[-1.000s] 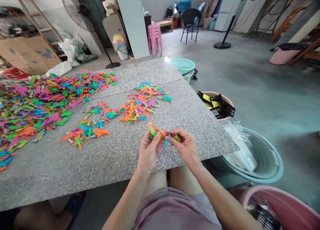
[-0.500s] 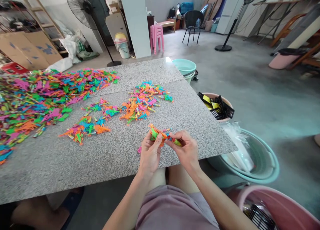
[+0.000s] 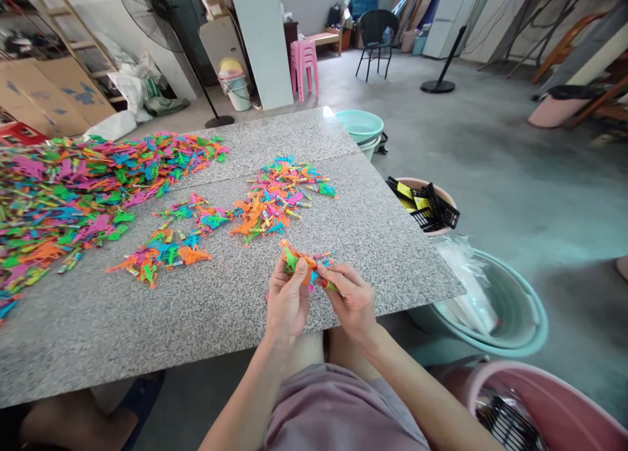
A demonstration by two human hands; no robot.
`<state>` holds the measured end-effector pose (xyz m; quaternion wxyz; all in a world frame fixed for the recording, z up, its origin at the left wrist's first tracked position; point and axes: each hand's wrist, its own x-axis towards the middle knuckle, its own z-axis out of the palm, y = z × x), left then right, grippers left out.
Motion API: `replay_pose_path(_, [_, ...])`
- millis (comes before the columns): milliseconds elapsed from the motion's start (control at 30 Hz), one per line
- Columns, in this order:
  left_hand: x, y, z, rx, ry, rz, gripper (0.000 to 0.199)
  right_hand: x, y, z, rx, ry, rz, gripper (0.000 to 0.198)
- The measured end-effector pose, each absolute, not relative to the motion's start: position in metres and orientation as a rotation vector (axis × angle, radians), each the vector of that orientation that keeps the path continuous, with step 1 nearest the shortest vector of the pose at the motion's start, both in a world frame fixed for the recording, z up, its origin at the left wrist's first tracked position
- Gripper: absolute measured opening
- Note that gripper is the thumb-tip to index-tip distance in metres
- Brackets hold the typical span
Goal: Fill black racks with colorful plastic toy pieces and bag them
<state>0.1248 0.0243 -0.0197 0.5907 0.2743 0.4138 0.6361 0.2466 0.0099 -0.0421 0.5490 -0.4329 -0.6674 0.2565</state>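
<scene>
My left hand (image 3: 287,300) is closed around a small bundle of plastic toys (image 3: 291,261), orange and green, that look like toy pistols. With thumb and fingers pressed together, my right hand (image 3: 350,300) grips a short yellow-green tube (image 3: 330,285), partly hidden by the fingers. Both hands meet just above the front edge of the speckled stone table (image 3: 210,320). Blue and pink pieces show between and behind them. Beyond the hands lies a loose pile of the same toys (image 3: 272,199), with a smaller cluster (image 3: 169,248) to its left.
A large heap of toys (image 3: 93,182) covers the table's left. Off its right edge stand a teal basin (image 3: 360,122), a tub of black baskets (image 3: 424,205), a green basket (image 3: 532,307) with clear bags and a pink bucket (image 3: 554,382). Someone's leg (image 3: 83,418) shows below left.
Both hands have shifted slightly left with the toys. The right hand has turned a little, and its fingers cover more of the yellow-green tube. The view has moved slightly.
</scene>
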Motion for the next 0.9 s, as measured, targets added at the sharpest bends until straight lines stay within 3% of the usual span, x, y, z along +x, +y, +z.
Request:
replay_pose_path(167, [0.080, 0.116, 0.002, 0.899, 1.309, 1.492, 0.021, 0.276, 0.051, -0.050, -1.285, -1.374, 0.784, 0.030])
replay_pose_path(267, [0.057, 0.157, 0.004, 1.000, 1.514, 1.368, 0.026, 0.296, 0.062, -0.069, -1.471, -1.199, 0.836, 0.035])
replay_pose_path(567, [0.110, 0.072, -0.086, 1.453, 1.700, 0.753, 0.057, 0.284, 0.040, -0.125, -1.529, -1.343, 0.992, 0.033])
replay_pose_path(700, [0.113, 0.072, -0.085, 1.496, 1.622, 0.714, 0.048, 0.278, 0.044, -0.122, -1.486, -1.409, 0.946, 0.037])
replay_pose_path(900, [0.109, 0.064, -0.060, 1.373, 1.324, 0.758, 0.039, 0.275, 0.035, -0.101, -1.272, -1.100, 1.141, 0.039])
